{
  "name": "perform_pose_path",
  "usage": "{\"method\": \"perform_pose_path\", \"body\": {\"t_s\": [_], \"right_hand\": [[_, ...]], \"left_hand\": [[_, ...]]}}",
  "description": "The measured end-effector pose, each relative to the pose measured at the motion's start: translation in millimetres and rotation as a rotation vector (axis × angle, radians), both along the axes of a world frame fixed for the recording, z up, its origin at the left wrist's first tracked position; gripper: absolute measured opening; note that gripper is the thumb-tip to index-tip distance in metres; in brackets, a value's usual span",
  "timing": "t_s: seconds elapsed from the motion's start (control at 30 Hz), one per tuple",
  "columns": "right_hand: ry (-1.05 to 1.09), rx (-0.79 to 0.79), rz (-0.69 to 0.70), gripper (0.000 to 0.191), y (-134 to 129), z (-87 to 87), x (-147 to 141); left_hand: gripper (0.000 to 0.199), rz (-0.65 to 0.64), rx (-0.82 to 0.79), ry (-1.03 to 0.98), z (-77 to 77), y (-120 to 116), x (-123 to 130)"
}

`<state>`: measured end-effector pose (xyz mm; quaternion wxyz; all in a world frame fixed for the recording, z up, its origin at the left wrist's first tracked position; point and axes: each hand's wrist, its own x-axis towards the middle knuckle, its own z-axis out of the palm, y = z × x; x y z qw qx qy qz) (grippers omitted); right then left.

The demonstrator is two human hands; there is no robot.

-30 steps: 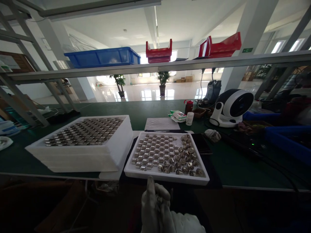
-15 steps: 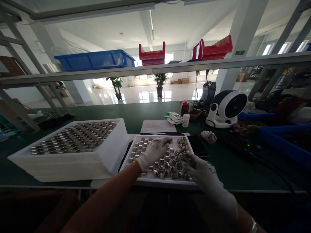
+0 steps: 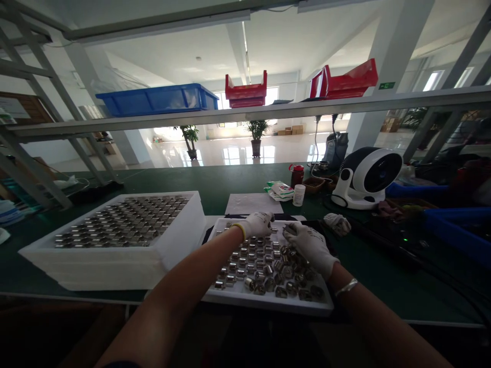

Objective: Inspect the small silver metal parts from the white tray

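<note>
The right hand (image 3: 309, 245), in a white glove, is hovering over the far right part of the white tray (image 3: 268, 302), and it is the nearer one to the loose metal pieces (image 3: 287, 273). These are lying below its fingers and from there toward the person, in a mixed heap; their axes are pointing in many ways, and some are showing a round end. The left hand (image 3: 261, 225), also gloved, is crossing above the neat metal pieces (image 3: 251, 258). Those are lying in rows under its wrist and on the near side of its fingers, on their sides, with the long axis seeming to run from left to right.

The two sets of fingers are facing each other, near but not touching, and a narrow part of the tray is showing between them. The left fingers are curling inward, the right ones are bending with the tips close together; whether either hand is pinching a piece, I cannot tell. Well to the left of the left fingers, a white stack of trays (image 3: 103, 266) is standing on the worktop (image 3: 245, 176), its top filled with similar pieces.
</note>
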<state>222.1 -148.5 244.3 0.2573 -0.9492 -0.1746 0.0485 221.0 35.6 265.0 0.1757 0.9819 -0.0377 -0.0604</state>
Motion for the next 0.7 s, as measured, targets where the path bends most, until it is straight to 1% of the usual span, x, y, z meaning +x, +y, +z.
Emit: {"method": "perform_pose_path", "body": {"t_s": [0.1,0.2,0.27,0.3,0.33,0.37,0.4,0.43,0.47,0.5,0.57,0.6,0.63,0.7], "right_hand": [[-0.002,0.016,-0.008,0.036,-0.2,5.8,0.8],[-0.008,0.093,-0.034,0.041,-8.0,14.1,-13.8],[-0.007,0.193,-0.028,0.043,-15.3,17.3,-36.0],[-0.001,0.248,-0.010,0.045,-18.9,17.1,-51.0],[0.006,0.300,0.012,0.046,-22.1,15.2,-68.0],[0.015,0.351,0.042,0.049,-24.7,11.6,-86.7],[0.028,0.395,0.073,0.052,-26.8,6.4,-106.0],[0.038,0.450,0.103,0.052,-28.3,0.0,-125.2],[0.045,0.541,0.138,0.048,-29.3,-7.2,-143.4],[0.052,0.591,0.183,0.044,-29.9,-14.4,-160.0],[0.091,0.619,0.241,0.041,-30.7,-26.7,-186.3],[0.114,0.606,0.254,0.041,-31.0,-30.9,-195.8],[0.133,0.586,0.262,0.041,-31.5,-33.7,-202.8],[0.153,0.546,0.264,0.042,-32.4,-34.8,-211.3]], "left_hand": [[0.045,0.044,-0.325,-0.083,20.2,14.9,-24.3],[0.046,0.029,-0.621,-0.189,39.6,23.1,-62.9],[0.042,-0.007,-0.775,-0.227,43.9,22.0,-94.9],[0.041,-0.021,-0.855,-0.229,41.9,18.9,-111.9],[0.040,-0.023,-0.939,-0.232,37.0,14.0,-129.1],[0.040,-0.011,-1.069,-0.228,29.3,7.6,-146.2],[0.041,0.019,-1.145,-0.244,19.2,-0.3,-162.5],[0.042,0.068,-1.147,-0.302,7.4,-9.1,-177.9],[0.042,0.086,-1.134,-0.362,-5.4,-18.4,-191.9],[0.044,0.106,-1.122,-0.399,-18.3,-27.8,-204.2],[0.051,0.219,-1.161,-0.435,-40.8,-45.3,-222.9],[0.054,0.294,-1.225,-0.412,-49.2,-52.7,-229.3],[0.058,0.376,-1.301,-0.380,-55.2,-59.1,-233.8],[0.063,0.507,-1.440,-0.316,-60.4,-68.3,-238.3]]}}
